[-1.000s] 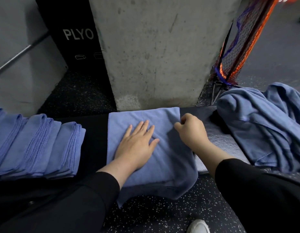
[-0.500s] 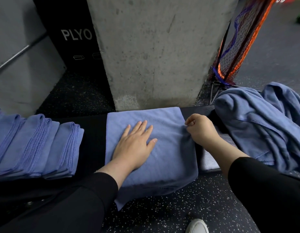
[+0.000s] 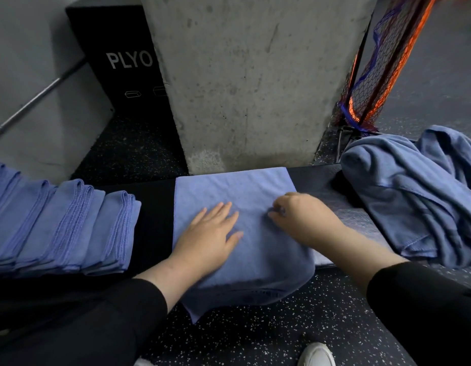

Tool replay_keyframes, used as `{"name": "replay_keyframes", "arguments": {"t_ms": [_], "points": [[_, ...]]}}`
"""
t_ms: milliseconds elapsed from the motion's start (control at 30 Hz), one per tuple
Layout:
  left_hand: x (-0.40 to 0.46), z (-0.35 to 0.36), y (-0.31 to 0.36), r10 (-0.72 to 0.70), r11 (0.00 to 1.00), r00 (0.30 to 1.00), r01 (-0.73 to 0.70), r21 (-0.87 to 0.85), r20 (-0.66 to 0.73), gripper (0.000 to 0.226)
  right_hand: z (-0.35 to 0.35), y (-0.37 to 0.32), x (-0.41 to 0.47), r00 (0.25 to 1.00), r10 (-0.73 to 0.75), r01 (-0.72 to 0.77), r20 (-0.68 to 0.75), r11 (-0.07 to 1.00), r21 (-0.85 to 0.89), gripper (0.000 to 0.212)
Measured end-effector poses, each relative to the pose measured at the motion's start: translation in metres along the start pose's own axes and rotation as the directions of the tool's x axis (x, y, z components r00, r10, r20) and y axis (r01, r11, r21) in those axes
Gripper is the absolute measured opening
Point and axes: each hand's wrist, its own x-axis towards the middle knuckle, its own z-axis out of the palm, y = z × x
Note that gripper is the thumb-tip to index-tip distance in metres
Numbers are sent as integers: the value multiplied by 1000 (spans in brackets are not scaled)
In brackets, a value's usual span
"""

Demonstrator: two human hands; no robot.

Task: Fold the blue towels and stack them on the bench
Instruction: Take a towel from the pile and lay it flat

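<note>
We saw a blue towel (image 3: 245,207) spread at the centre of the frame across the dark worktop (image 3: 155,220), its near edge hanging over the front toward the speckled floor (image 3: 308,313). The left hand (image 3: 208,241) lay flat on the towel, fingers straight and slightly spread, its grip wide and holding nothing. The right hand (image 3: 300,215), just beside it on the towel's right part, had its fingers curled down onto the cloth; motion blur kept us from telling whether that grip pinched the fabric or only pressed it. At the left of the frame a row of folded towels (image 3: 62,225) lay overlapping on the worktop, apart from the spread towel. At the right a heap of unfolded towels (image 3: 413,196) sat on the worktop's far end. Behind the worktop stood a concrete pillar (image 3: 255,75), with a black box marked PLYO (image 3: 128,59) at upper left and an orange and blue net (image 3: 382,62) at upper right. A white shoe (image 3: 317,355) showed at the bottom edge.
</note>
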Motion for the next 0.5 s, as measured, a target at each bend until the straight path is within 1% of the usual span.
{"name": "replay_keyframes", "arguments": {"t_ms": [67,133,167,233,300,367,433,500], "points": [[-4,3,-2,-23,999,998,21,48,57,85,7,-6,-2,997,-29,32,70,999,-34,30],[2,1,-4,-50,997,997,47,58,61,73,10,-7,-2,991,-50,53,127,998,-22,29],[8,0,-5,-64,996,996,60,59,58,70,11,-5,-1,991,-43,43,128,999,3,30],[20,-1,-8,-86,995,995,83,63,49,68,8,0,0,998,-8,4,65,999,53,40],[33,-2,-12,-100,993,993,96,67,57,68,2,6,0,995,83,-79,-54,994,79,46],[45,-3,-17,-111,992,992,107,61,66,67,-1,14,1,967,218,-213,-135,976,49,51],[56,-5,-22,-120,992,991,116,54,65,67,-1,22,2,941,314,-313,-125,949,28,53],[68,-7,-28,-134,990,989,131,50,66,66,0,26,4,929,364,-357,-65,928,104,48]]}}
